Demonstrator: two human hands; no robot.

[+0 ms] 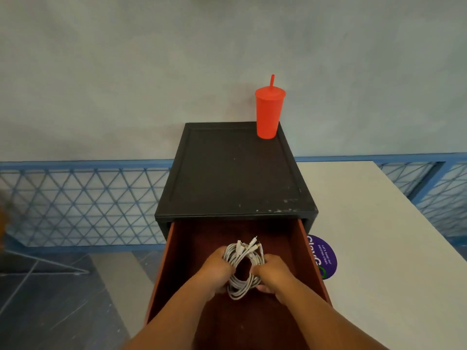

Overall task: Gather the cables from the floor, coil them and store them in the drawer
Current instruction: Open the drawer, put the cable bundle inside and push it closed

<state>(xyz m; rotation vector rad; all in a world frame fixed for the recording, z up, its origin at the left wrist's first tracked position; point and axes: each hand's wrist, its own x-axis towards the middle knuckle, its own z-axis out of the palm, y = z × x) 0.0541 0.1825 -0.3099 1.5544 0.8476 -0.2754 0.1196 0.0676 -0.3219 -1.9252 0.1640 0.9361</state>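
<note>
- The coiled cables (pixel 243 270), a bundle of pale grey-white leads wound into a loose ring, were held over the inside of the open drawer (pixel 174 263).
- The left hand (pixel 219 270) gripped the left side of the coil, its fingers (pixel 228 267) curled shut around the strands.
- The right hand (pixel 271 274) gripped the right side in the same way, fingers (pixel 255 270) wrapped closed on the bundle, with the thumb showing under the lower edge of the ring.
- Several plug ends (pixel 249 245) stuck out from the top of the coil, pointing away from the person.
- Whether the coil touched the drawer floor could not be told; it sat within the drawer's outline, roughly midway between the two side walls.
- The drawer had reddish-brown walls and a dark interior, and was pulled well out from a black cabinet (pixel 235 173).
- A red tumbler (pixel 268 113) with a lid and straw stood upright at the far right corner of the cabinet top.
- A white worktop (pixel 379 248) lay just beside the cabinet on the right, and a round purple sticker (pixel 326 256) showed between the worktop and the drawer wall.
- A blue mesh fence (pixel 80 203) ran along the wall behind.
</note>
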